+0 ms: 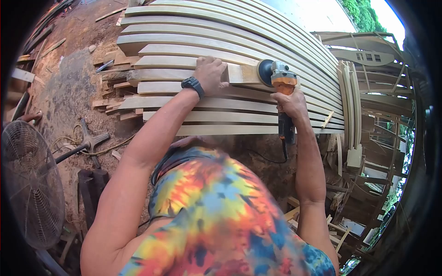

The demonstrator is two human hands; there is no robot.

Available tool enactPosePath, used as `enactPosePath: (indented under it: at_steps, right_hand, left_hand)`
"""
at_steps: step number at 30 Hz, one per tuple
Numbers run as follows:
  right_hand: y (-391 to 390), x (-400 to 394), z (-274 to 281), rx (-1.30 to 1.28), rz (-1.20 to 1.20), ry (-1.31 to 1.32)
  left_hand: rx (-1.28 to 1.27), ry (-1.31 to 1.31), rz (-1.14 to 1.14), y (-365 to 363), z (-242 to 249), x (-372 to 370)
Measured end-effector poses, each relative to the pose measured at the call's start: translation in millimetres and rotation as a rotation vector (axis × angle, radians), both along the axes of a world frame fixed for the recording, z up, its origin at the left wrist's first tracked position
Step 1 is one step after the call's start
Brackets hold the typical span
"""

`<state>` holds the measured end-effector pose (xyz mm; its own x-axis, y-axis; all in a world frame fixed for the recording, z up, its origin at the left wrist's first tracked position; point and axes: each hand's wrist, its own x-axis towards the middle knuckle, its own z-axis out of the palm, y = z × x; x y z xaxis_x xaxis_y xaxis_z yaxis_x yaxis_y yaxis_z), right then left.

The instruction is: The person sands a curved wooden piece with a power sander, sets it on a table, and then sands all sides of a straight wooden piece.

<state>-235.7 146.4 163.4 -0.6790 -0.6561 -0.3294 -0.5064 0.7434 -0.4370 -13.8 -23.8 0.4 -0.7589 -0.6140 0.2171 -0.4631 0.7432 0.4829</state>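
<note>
My right hand (292, 104) is wrapped around the body of an orange and black angle grinder (283, 83). Its round, dark-backed disc (264, 72) rests on or close against the right part of a short pale wooden piece (241, 73). At that piece's left end, my left hand (211, 76), with a dark watch on the wrist, is closed over the wood. Beneath both hands lie long pale wooden slats (193, 105), side by side with narrow gaps. The grinder's cord (271, 160) hangs down towards my body.
On the left stands a round fan (33, 184) near a dark metal stand base (90, 140). Wood offcuts (115, 87) lie in a heap by the slats' left ends. Upright boards (352, 106) and wooden racking (386, 92) stand at the right. A small stick (327, 119) lies across the slats.
</note>
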Motion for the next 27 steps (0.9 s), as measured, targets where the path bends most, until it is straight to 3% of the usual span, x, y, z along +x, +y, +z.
enactPosePath:
  at_steps: [18,21,24,27]
  right_hand:
    - [-14.1,44.9,10.9,0.081,0.105,0.153]
    - [-8.7,36.4,-14.6,-0.015,0.198,0.266]
    - [-11.4,39.2,-13.2,0.046,0.173,0.309]
    - [-13.9,48.0,-5.4,0.066,0.158,0.322]
  left_hand:
    - [0.005,0.038,-0.021,0.3,0.3,-0.8]
    - [0.001,0.030,-0.027,1.1,0.5,-0.8]
    - [0.012,0.022,-0.029,0.2,-1.4,-0.3]
    - [-0.140,0.136,0.010,1.3,-10.4,-2.6]
